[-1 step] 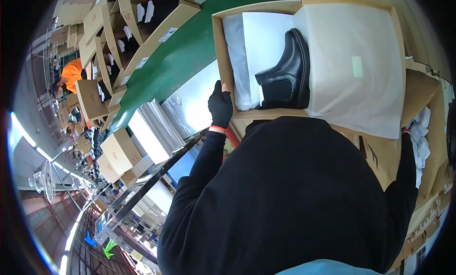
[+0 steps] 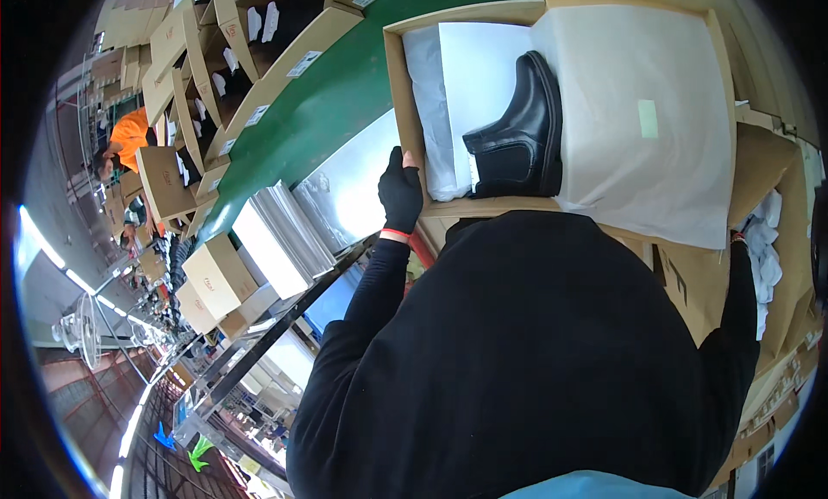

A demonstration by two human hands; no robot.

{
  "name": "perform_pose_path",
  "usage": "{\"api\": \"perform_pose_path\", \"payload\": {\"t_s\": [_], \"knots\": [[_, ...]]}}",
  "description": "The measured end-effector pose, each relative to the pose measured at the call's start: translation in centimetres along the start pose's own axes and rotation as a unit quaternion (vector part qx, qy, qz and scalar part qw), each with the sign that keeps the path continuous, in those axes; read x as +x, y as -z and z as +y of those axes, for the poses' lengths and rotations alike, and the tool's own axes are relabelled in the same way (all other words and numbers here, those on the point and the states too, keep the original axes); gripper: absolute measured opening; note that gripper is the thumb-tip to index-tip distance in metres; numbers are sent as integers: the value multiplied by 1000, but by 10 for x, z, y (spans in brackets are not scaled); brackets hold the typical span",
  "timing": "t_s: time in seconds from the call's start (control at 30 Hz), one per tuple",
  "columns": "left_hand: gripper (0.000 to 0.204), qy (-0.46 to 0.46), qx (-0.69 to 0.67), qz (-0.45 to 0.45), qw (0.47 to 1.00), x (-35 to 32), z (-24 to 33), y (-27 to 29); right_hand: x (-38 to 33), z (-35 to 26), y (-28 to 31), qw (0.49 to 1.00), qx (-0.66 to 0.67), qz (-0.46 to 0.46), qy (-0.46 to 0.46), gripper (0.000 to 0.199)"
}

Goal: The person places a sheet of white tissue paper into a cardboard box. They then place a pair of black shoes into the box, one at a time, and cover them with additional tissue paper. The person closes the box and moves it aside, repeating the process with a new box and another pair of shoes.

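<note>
Gripping near-left corner of open cardboard shoebox [image 2: 398,85]: left hand [image 2: 401,193], black-gloved, fingers curled over box wall. Black ankle boot [image 2: 522,132] lies on its side inside box, on white tissue paper [image 2: 638,119], sole toward right. Box sits on green conveyor belt [image 2: 345,76]. Right hand hidden past box's right side; grip cannot be told. Step appears to be packing boot; next move likely needs tissue folded over it, box kept steady.

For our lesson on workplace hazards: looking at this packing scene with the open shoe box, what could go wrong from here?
1. The left hand in a black glove grips only one corner of the open brown cardboard box, so the box might tilt or slide on the green conveyor belt.
2. The black ankle boot lies on loose white tissue paper and could shift or crumple it.
3. The right hand is hidden, so its support is uncertain.
</note>
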State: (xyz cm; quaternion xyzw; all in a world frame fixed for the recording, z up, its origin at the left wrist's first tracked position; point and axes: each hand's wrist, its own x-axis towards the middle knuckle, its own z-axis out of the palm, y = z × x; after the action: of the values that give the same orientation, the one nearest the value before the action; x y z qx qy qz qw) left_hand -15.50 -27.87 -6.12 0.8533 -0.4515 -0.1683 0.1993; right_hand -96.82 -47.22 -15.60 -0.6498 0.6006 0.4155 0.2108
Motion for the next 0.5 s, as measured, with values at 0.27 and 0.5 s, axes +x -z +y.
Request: {"api": "perform_pose_path", "payload": {"t_s": [0.27,0.5], "knots": [[43,-18,31,-125,991,19,9,37,-63,72,-6,990,45,124,-57,66],[41,-136,-291,58,945,57,78,87,-251,-80,171,686,471,539,-129,56]]}}
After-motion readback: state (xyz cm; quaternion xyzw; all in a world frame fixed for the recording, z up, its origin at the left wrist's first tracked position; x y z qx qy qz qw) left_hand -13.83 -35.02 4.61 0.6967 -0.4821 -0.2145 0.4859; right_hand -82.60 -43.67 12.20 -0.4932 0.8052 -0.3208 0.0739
